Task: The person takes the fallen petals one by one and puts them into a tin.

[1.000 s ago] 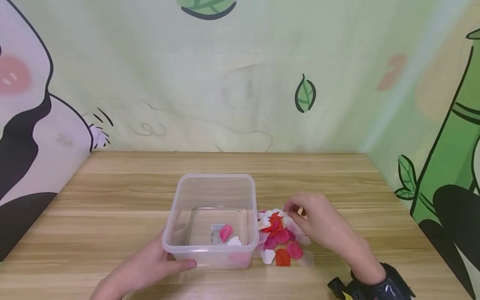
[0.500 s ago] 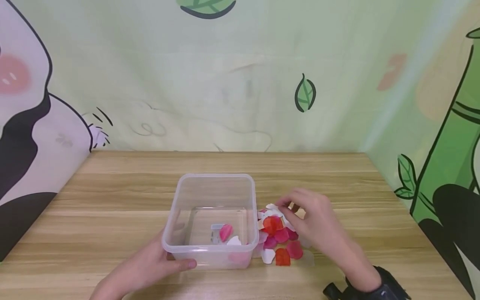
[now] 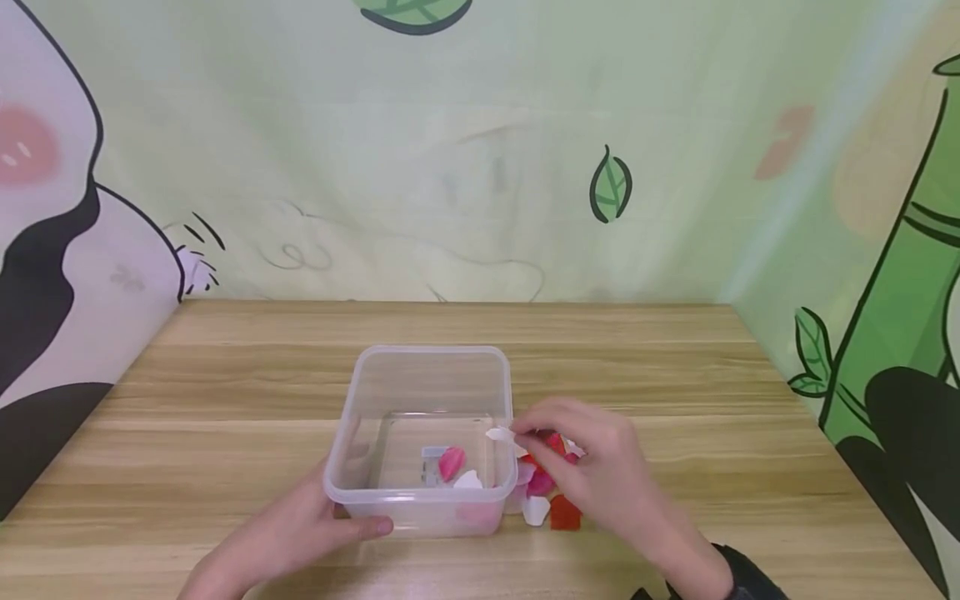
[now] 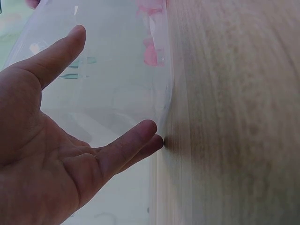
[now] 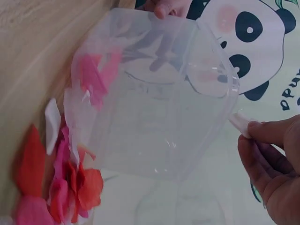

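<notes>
A clear plastic container (image 3: pixel 420 495) stands uncovered on the table with a few pink and white petals inside. My left hand (image 3: pixel 311 521) rests against its near left corner, thumb along the front wall. In the left wrist view the left hand's thumb and visible fingers (image 4: pixel 124 145) are spread and fairly straight. Over the container's right rim, my right hand (image 3: pixel 592 454) pinches a white artificial petal (image 3: pixel 498 433) between thumb and fingertips. The right wrist view shows this petal (image 5: pixel 241 124) at the rim. Below the right hand lies a pile of petals (image 3: pixel 540 482), partly hidden by it.
A loose white petal (image 3: pixel 536 511) and an orange-red petal (image 3: pixel 565 512) lie at the near edge of the pile. The wood-grain table (image 3: pixel 255 375) reaches back to a printed cloth backdrop (image 3: pixel 480 167) with a panda and leaves.
The right hand has moved left from the petal pile to the container's right rim, now with a white petal in its fingertips. The left hand and container have stayed in place.
</notes>
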{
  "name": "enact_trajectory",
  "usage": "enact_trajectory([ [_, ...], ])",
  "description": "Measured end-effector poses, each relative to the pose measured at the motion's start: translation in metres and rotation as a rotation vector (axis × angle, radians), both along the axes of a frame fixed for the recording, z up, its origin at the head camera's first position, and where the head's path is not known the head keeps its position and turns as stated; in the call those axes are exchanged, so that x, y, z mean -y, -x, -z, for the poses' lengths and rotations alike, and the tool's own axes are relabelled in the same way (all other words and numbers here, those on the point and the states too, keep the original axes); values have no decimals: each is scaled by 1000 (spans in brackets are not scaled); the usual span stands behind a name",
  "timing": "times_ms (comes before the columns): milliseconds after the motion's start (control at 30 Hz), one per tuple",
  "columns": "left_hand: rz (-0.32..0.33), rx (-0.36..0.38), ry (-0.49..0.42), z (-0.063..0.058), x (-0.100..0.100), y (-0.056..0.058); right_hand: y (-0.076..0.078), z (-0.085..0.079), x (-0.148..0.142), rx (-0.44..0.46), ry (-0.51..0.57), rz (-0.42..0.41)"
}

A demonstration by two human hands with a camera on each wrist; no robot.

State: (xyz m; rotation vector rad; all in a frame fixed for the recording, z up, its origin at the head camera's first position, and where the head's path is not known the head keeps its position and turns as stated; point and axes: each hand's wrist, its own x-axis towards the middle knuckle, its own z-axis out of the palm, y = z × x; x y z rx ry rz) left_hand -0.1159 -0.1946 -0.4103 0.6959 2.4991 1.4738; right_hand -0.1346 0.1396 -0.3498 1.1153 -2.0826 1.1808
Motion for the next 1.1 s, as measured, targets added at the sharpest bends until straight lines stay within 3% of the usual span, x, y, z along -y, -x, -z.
enact_trajectory([
  [267, -7, 12, -9, 0, 0, -1, -1, 7, 10, -65, 40, -105],
  [633, -11, 7, 2, 0, 1, -1, 1, 4, 2, -30, -1, -27],
  [733, -10, 0, -2, -1, 1, -1, 3, -1, -3, 9, -49, 41],
  [867, -8, -6, -5, -1, 1, -1, 6, -7, -13, 98, -196, 144],
  [1100, -25, -4, 35, 0, 1, -1, 12, -10, -32, 373, -494, 265],
])
